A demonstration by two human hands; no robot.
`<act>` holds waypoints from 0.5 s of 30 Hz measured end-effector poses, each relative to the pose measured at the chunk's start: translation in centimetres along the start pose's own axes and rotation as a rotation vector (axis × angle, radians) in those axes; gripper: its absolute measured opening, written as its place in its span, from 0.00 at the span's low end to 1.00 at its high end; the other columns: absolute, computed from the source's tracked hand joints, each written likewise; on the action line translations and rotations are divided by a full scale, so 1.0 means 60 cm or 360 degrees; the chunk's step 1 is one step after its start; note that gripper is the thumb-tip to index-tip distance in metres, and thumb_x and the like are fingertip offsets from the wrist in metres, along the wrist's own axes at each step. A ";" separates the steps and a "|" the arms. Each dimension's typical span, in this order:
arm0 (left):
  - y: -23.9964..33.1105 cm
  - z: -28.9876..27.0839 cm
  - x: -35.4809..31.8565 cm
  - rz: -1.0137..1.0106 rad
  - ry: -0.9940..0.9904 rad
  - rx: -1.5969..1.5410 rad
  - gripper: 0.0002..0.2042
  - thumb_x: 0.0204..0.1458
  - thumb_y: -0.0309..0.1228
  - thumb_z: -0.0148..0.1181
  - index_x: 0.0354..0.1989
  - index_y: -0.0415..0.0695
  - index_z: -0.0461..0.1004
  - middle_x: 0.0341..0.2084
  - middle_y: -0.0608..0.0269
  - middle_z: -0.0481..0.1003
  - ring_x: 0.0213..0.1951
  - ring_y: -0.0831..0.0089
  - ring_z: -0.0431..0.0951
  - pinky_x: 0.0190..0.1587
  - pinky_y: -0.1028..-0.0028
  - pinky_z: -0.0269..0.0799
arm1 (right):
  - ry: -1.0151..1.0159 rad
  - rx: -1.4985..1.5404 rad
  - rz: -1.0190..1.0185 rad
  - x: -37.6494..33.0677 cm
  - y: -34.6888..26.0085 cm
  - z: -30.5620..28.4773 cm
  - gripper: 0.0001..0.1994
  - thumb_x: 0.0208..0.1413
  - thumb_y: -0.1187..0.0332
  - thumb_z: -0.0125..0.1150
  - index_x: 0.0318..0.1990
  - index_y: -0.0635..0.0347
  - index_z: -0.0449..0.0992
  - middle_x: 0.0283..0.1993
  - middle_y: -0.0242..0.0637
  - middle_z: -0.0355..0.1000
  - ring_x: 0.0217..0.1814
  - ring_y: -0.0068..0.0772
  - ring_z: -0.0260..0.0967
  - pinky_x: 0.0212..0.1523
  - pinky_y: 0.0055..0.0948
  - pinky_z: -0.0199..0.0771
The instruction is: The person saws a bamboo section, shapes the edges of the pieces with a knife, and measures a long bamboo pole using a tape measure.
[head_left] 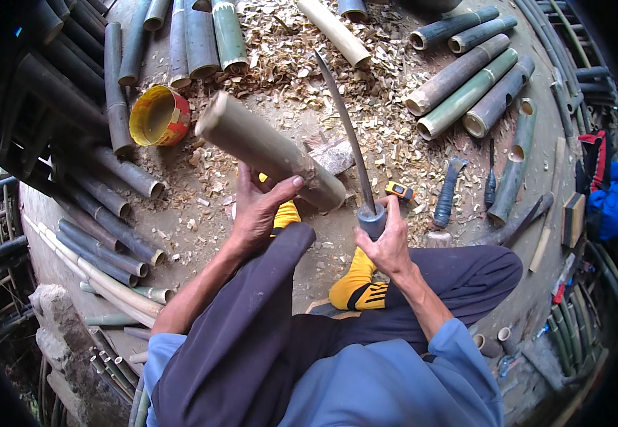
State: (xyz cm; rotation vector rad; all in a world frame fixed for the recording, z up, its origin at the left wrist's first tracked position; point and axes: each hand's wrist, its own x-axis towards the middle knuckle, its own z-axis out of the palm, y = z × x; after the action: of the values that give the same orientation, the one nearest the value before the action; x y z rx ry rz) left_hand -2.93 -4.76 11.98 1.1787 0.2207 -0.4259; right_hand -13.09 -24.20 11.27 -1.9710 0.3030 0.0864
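Observation:
My left hand [262,203] is closed around a thick brown bamboo section [266,146], thumb on its near side. The bamboo slants from upper left down to the right, its right end close to the blade. In my right hand [387,242] is a long, slightly curved machete [349,128], gripped by its grey handle with the blade pointing up and away. Blade and bamboo look apart. Below the bamboo's right end, a pale block [334,156] is partly hidden.
Wood shavings [287,64] cover the ground ahead. A yellow-red bucket [159,117] stands at left, near several bamboo lengths. At right lie a tape measure [400,191], a dark-handled mallet-like tool [450,192], a thin dark tool [490,185] and more bamboo pieces [458,75].

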 end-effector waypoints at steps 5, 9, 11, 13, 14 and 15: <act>-0.002 -0.046 -0.001 0.0201 0.0220 0.0245 0.30 0.40 0.28 0.70 0.51 0.37 0.60 0.45 0.52 0.69 0.46 0.64 0.73 0.51 0.66 0.68 | -0.0108 0.0039 0.0102 -0.011 -0.005 0.028 0.20 0.50 0.65 0.62 0.45 0.63 0.61 0.30 0.45 0.73 0.32 0.39 0.75 0.33 0.33 0.74; 0.007 -0.049 -0.019 0.0692 -0.0060 0.0539 0.32 0.34 0.21 0.72 0.47 0.42 0.56 0.43 0.53 0.67 0.51 0.59 0.71 0.55 0.59 0.68 | -0.0087 0.0047 0.0049 -0.021 0.004 0.046 0.22 0.52 0.65 0.60 0.50 0.64 0.59 0.33 0.50 0.73 0.35 0.45 0.75 0.34 0.36 0.74; 0.002 -0.049 -0.024 0.0784 -0.0070 0.0451 0.34 0.35 0.24 0.72 0.48 0.44 0.54 0.43 0.54 0.66 0.52 0.55 0.69 0.55 0.56 0.66 | -0.0091 0.0087 0.0048 -0.017 0.001 0.053 0.22 0.52 0.66 0.60 0.50 0.64 0.59 0.33 0.50 0.73 0.35 0.45 0.75 0.34 0.37 0.74; -0.003 -0.047 -0.023 0.0804 -0.0034 0.0434 0.35 0.35 0.26 0.72 0.50 0.46 0.53 0.43 0.55 0.65 0.52 0.53 0.68 0.56 0.54 0.64 | -0.0073 0.0101 0.0020 -0.008 0.003 0.061 0.22 0.52 0.67 0.60 0.50 0.65 0.58 0.33 0.50 0.72 0.35 0.47 0.75 0.34 0.38 0.74; -0.009 -0.049 -0.021 0.0802 -0.0132 0.0486 0.38 0.34 0.25 0.72 0.52 0.46 0.51 0.43 0.55 0.65 0.52 0.53 0.68 0.56 0.54 0.63 | -0.0064 0.0099 0.0020 -0.002 0.008 0.063 0.22 0.52 0.67 0.60 0.50 0.65 0.58 0.33 0.50 0.72 0.35 0.47 0.75 0.34 0.38 0.74; -0.013 -0.050 -0.020 0.0801 -0.0231 0.0539 0.40 0.33 0.25 0.72 0.54 0.47 0.50 0.43 0.55 0.65 0.53 0.53 0.67 0.57 0.54 0.63 | -0.0093 0.0053 0.0014 0.003 0.013 0.064 0.22 0.52 0.67 0.60 0.50 0.65 0.59 0.33 0.50 0.72 0.35 0.48 0.75 0.33 0.39 0.74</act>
State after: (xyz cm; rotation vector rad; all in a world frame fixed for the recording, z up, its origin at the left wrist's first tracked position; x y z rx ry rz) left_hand -4.18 -1.99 10.65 1.4735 -0.2833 -0.1030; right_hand -12.83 -21.03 8.94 -1.9308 0.2736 0.1433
